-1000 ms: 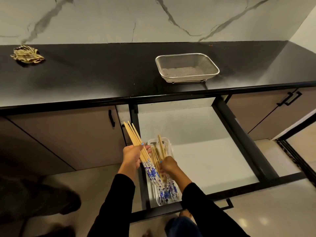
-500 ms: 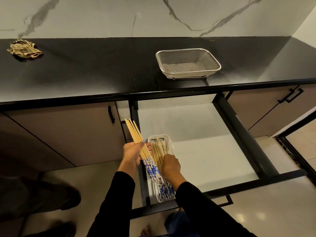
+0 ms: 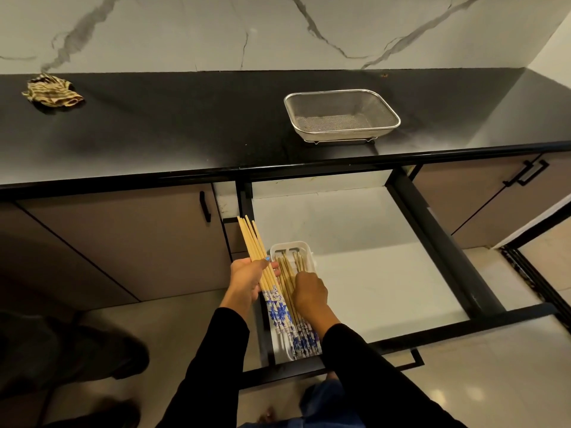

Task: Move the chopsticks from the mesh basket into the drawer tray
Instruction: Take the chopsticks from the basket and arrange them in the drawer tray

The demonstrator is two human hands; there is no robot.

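The mesh basket (image 3: 341,115) stands on the black counter with nothing in it. Below, the drawer (image 3: 355,267) is pulled out, and a narrow white tray (image 3: 292,248) lies along its left side. My left hand (image 3: 247,281) grips a bundle of wooden chopsticks (image 3: 251,239) with blue-and-white ends, angled over the drawer's left edge. Several more chopsticks (image 3: 301,338) lie in the tray. My right hand (image 3: 309,293) rests on top of them with its fingers curled down onto the sticks; whether it grips any is unclear.
A crumpled striped cloth (image 3: 52,94) lies at the counter's far left. Closed cabinet doors with black handles (image 3: 205,206) flank the drawer. Someone's dark shoes (image 3: 92,356) are on the floor at lower left. The drawer's white bottom right of the tray is bare.
My right hand has slid forward along the tray and laid its chopsticks flat among the others. The left hand's bundle has barely shifted. The view has tilted slightly.
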